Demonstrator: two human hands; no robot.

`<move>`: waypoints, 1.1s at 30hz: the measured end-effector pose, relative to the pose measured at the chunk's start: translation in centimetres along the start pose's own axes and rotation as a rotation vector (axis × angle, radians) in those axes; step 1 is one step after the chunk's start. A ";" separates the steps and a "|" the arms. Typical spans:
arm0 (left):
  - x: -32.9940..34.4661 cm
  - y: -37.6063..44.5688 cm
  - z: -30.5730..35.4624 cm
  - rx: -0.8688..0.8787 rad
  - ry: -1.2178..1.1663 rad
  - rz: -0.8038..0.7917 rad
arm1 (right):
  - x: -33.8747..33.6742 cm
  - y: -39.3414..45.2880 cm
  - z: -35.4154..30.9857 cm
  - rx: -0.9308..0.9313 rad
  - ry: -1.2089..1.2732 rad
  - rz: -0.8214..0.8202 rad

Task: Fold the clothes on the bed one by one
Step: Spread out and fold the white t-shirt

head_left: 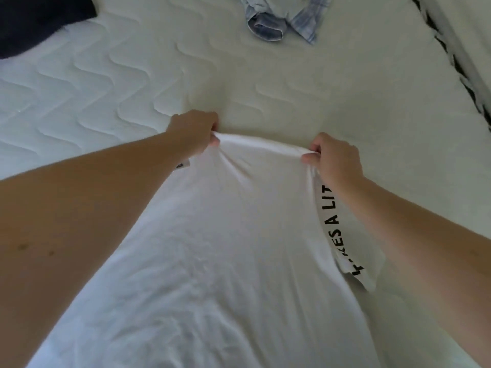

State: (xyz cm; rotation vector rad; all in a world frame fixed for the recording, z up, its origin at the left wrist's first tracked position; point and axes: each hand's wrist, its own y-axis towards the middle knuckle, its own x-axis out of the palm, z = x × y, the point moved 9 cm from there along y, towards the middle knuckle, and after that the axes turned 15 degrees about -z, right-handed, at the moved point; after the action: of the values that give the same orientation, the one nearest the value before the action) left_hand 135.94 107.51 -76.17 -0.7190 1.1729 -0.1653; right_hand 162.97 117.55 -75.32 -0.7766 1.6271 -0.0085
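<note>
A white T-shirt (pixel 225 248) with black lettering on a strip at its right side stretches from the bottom of the view up to both hands, over the white quilted mattress (pixel 132 83). My left hand (pixel 196 132) pinches the shirt's far edge at its left corner. My right hand (pixel 333 156) pinches the same edge at the right corner. The edge between the two hands is pulled taut and slightly raised. A small black-and-white label shows beside my left wrist.
A crumpled light-blue checked shirt (pixel 281 19) lies at the far middle of the bed. A dark navy garment (pixel 34 19) lies at the far left corner. A black-and-white patterned edge (pixel 459 65) runs along the right side.
</note>
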 end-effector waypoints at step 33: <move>6.5 -3.4 5.4 0.296 -1.216 -0.281 | 3.5 -13.4 -16.6 -0.316 0.308 -0.601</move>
State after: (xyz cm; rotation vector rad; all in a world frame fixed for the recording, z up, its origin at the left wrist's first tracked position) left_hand 144.15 104.05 -78.20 -0.5546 -0.1160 -0.0987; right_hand 154.73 98.65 -68.91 -1.5491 1.6408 -0.3186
